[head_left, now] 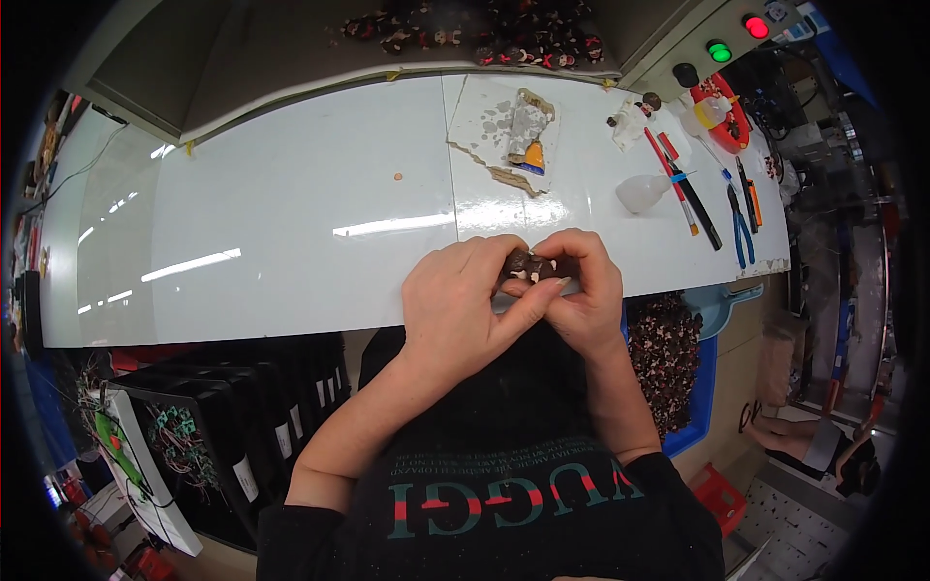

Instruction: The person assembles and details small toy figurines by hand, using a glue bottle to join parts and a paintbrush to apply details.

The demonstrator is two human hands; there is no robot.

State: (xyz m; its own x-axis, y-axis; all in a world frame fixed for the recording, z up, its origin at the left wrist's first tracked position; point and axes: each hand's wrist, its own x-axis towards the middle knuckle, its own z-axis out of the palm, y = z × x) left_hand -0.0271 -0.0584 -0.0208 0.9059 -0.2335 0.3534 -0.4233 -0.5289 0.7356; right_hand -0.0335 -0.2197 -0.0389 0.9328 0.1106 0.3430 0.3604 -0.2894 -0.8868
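Between both hands, over the near edge of the white table (291,281), is a small dark brown figurine (531,266) with pale patches. My left hand (453,300) pinches it from the left, and its thumb reaches across below it. From the right, the fingertips and thumb of my right hand (589,295) close on the same figurine. Fingers cover much of it, so its full shape is hidden. Beyond the hands lies a squeezed, smeared tube (529,131) on a stained board (475,126). A clear squeeze bottle (641,194) rests to the right.
Blue-handled pliers (742,232), a brush (690,208) and pens lie at the right, near a red bowl (742,131). Many dark figurines fill a blue bin (702,416) below the table edge. More figurines (542,53) sit under the hood. Black racks (281,407) stand lower left.
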